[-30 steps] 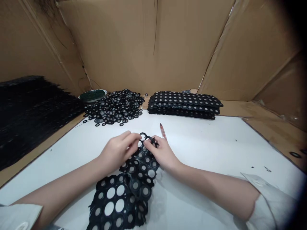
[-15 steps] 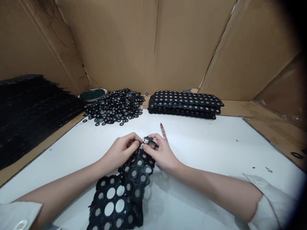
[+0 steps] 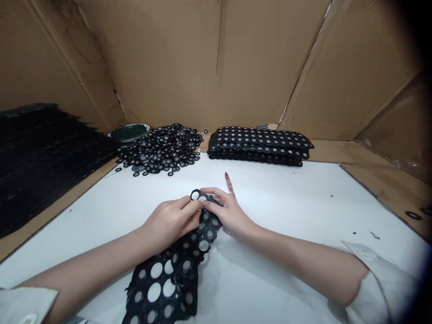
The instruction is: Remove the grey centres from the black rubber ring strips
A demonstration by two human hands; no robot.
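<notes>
A black perforated rubber sheet [image 3: 209,234], made of joined rings with round holes, runs from the bottom of the view up to both hands. My left hand [image 3: 173,220] is closed, thumb and fingers pinching near the sheet's upper end. On the other side of that end, my right hand [image 3: 229,211] grips it between thumb and fingers. One ring sticks out above the fingertips. Just behind my right hand lies a pointed tool [image 3: 229,182] with a clear reddish handle. What exactly the left fingertips pinch is hidden.
At the back, loose black rings [image 3: 162,150] form a heap beside a dish of dark green material [image 3: 129,132]. Folded perforated sheets [image 3: 259,145] are stacked at back right. A tall dark stack [image 3: 40,157] stands at left. Cardboard walls [image 3: 202,58] enclose the white table [image 3: 286,202].
The sheet's upper end has turned over, its end ring now pointing up and left. My left hand has changed its pinch and moved slightly right.
</notes>
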